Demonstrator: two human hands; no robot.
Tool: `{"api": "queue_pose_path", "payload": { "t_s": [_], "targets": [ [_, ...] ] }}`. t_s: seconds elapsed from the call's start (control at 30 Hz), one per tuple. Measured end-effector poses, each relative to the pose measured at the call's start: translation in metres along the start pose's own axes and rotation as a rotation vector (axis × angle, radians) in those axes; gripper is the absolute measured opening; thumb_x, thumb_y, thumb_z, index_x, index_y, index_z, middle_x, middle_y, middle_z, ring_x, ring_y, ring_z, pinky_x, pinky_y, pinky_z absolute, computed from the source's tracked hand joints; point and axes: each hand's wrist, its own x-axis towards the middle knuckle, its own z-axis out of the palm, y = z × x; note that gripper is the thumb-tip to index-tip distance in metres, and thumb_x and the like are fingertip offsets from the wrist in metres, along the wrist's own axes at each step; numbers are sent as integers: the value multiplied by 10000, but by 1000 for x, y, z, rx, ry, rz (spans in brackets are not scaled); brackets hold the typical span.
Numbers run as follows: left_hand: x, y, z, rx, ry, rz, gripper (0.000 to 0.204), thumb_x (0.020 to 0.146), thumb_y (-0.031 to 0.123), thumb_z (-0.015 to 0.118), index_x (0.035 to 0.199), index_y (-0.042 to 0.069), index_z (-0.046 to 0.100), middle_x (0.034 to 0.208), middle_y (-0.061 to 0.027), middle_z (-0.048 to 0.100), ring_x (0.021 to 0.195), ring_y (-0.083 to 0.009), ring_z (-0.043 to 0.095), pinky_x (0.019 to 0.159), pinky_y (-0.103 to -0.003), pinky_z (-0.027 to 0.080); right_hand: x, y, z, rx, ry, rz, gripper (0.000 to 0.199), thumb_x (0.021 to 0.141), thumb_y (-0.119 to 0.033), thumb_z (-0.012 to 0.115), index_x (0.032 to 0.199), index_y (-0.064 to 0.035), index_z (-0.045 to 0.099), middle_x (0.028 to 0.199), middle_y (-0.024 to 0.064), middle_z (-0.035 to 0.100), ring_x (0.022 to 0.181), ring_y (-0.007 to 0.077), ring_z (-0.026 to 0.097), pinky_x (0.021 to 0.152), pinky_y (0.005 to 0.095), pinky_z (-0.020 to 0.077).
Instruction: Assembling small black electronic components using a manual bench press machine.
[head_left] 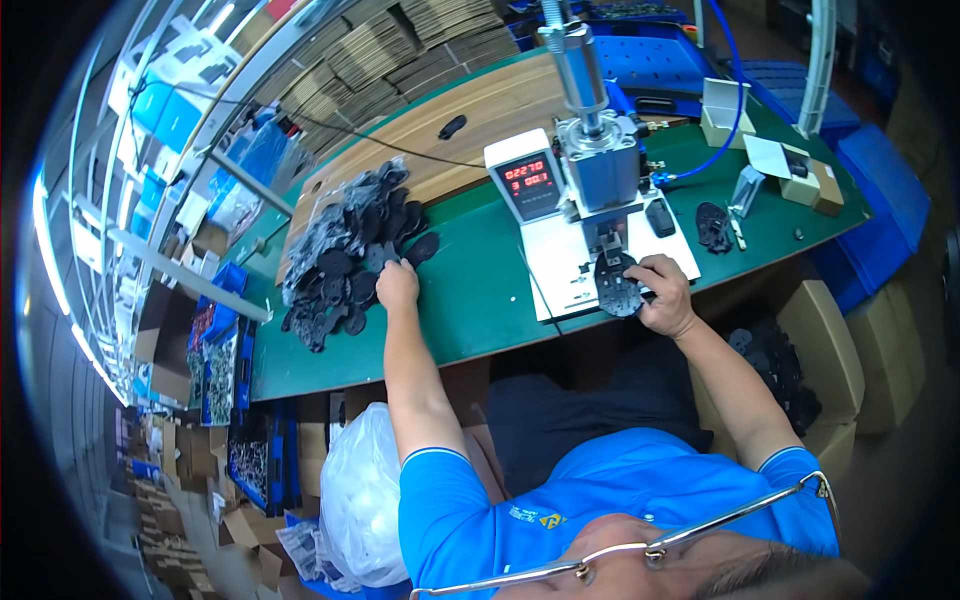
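Observation:
My right hand [662, 296] is closed on the right edge of a black oval plastic part [617, 287]. That part lies beneath the head of a bench press [600, 165], over its white base plate [568, 285]. To the left, my left hand [398, 284] reaches the right side of a heap of dark plastic parts [345, 240]. Its fingers pinch a dark flat part [381, 257] at the heap's edge; the fingertips are partly hidden. A loose black disc [423, 248] lies just right of that hand.
A white box with a red digital display [525, 175] stands beside the press. On the green table [460, 320] are a small black part [452, 127], another dark part [713, 227] and small cartons [724, 112]. A cardboard box [820, 350] of dark parts is at lower right; a white plastic bag [362, 500] is lower left.

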Motion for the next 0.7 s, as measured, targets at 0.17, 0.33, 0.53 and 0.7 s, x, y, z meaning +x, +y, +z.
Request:
{"api": "queue_pose_path", "payload": {
  "t_s": [0.17, 0.33, 0.53, 0.7],
  "targets": [
    [-31, -15, -20, -46, 148, -69, 413, 1174, 330, 582, 1269, -29, 764, 1223, -307, 824, 1150, -516, 797, 1004, -604, 631, 0, 0, 0, 25, -9, -11, 339, 741, -105, 850, 1080, -83, 845, 1069, 136, 734, 991, 374, 727, 892, 462, 595],
    [-93, -50, -14, -809, -15, 137, 345, 1130, 201, 703, 1365, -30, 808, 1226, -226, 845, 1075, -320, 806, 993, -438, 614, 3, -3, 2, 26, -4, -27, 350, 740, -110, 850, 1088, -73, 836, 1062, 136, 725, 970, 374, 714, 878, 458, 586],
    [-164, -30, -11, -375, 117, 340, 324, 1098, 212, 755, 1333, 2, 826, 1265, -216, 799, 1150, -416, 746, 1043, -484, 593, 6, -6, 2, 22, 4, -43, 347, 745, -97, 862, 1087, -58, 829, 1045, 139, 722, 970, 373, 714, 874, 461, 580],
    [-223, 21, -25, -251, 167, 541, 590, 1047, 411, 816, 1464, 3, 723, 1423, -225, 706, 1284, -428, 652, 1106, -566, 524, 1, -3, -4, -11, -13, -21, 366, 743, -78, 844, 1108, -62, 832, 1075, 148, 726, 995, 378, 716, 891, 465, 585]
  ]
}}
